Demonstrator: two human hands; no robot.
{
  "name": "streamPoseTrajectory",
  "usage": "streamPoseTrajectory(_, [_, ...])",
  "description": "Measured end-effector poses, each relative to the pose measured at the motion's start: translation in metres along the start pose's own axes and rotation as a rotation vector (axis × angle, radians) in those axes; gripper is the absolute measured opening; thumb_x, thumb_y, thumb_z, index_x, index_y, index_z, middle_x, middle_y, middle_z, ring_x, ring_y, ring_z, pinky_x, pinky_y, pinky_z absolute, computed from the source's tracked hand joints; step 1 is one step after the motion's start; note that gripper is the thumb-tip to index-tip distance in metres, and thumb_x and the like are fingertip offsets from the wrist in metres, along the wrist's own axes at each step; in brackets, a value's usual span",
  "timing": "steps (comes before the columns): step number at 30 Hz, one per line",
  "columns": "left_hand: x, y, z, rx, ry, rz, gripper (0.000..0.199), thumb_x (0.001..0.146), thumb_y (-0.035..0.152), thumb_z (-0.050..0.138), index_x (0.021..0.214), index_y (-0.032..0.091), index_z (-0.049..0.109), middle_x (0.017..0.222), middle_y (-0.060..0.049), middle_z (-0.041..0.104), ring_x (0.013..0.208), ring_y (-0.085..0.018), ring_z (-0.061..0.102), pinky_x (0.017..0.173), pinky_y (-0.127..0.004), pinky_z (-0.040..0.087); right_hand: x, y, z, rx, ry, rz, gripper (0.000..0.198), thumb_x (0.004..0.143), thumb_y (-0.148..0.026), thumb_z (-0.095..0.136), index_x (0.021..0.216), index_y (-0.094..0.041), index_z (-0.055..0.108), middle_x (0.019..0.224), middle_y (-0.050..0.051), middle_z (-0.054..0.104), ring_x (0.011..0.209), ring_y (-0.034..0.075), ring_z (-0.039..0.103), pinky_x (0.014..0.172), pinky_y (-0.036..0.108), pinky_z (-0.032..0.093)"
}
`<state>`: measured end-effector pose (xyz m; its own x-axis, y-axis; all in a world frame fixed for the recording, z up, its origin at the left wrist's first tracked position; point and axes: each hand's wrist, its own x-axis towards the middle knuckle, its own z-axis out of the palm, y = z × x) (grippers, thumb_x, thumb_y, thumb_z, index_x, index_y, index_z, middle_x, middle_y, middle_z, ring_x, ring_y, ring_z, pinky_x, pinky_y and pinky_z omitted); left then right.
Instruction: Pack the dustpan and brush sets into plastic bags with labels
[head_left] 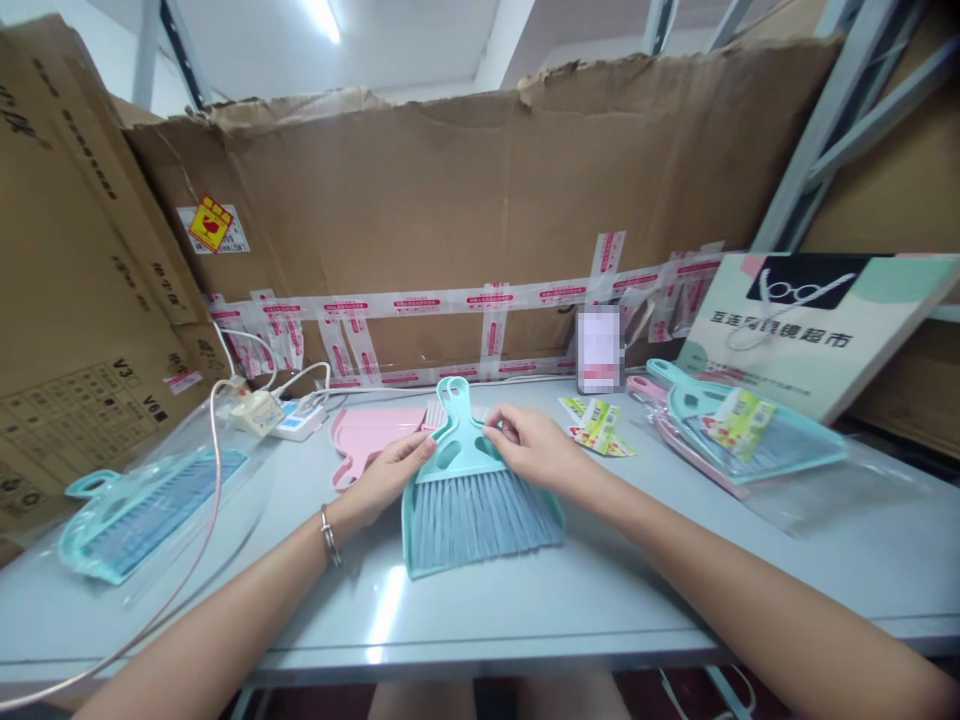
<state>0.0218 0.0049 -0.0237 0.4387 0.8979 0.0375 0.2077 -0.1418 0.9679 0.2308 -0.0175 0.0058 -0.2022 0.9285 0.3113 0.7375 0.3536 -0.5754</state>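
A turquoise hand brush (pixel 484 515) with grey-blue bristles lies over a matching turquoise dustpan (pixel 407 545), their handles overlapping and pointing away from me. My left hand (pixel 386 478) grips the left edge of the dustpan near the handle, thumb on top and fingers underneath. With bent fingers, my right hand (pixel 536 442) pinches the right shoulder of the brush. Just behind my left hand sits a pink dustpan (pixel 375 430), and the bristles of another brush show partly behind the turquoise handles.
A bagged turquoise brush set (pixel 157 510) lies left, beside a power strip (pixel 300 420) and a trailing cable (pixel 217 470). Printed cards (pixel 600 425) lie right of centre, before a phone (pixel 600 350). More bagged sets (pixel 750 420) rest right, by a printed board (pixel 795 330). Cardboard (pixel 450 200) walls the back.
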Motion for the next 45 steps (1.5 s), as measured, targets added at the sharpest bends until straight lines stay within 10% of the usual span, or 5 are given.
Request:
streamPoseTrajectory(28, [-0.003,0.006,0.001,0.071,-0.059,0.012,0.045,0.081,0.046,0.053,0.121,0.025,0.054,0.124,-0.002,0.056,0.114,-0.023,0.048,0.096,-0.033,0.037,-0.006,-0.006,0.000,-0.071,-0.034,-0.019,0.011,0.086,-0.024,0.041,0.079,-0.019,0.050,0.076,0.002,0.059,0.068,0.015,0.053,0.061,0.026,0.032])
streamPoseTrajectory(37, [-0.004,0.011,0.009,0.157,0.022,0.007,0.043,0.081,0.045,0.051,0.118,0.023,0.056,0.126,-0.003,0.055,0.115,-0.024,0.048,0.098,-0.035,0.037,0.003,0.007,0.007,0.096,0.156,-0.021,0.021,0.077,-0.032,0.055,0.093,-0.018,0.051,0.098,0.007,0.055,0.090,0.019,0.051,0.078,0.032,0.039])
streamPoseTrajectory(45, [-0.008,0.015,0.013,0.385,-0.086,0.075,0.037,0.087,0.045,0.039,0.104,0.020,0.059,0.100,-0.004,0.063,0.093,-0.021,0.056,0.082,-0.031,0.042,0.018,0.019,0.017,0.708,-0.377,0.114,0.038,0.072,-0.050,0.054,0.083,-0.014,0.058,0.072,0.002,0.056,0.063,0.011,0.049,0.058,0.023,0.039])
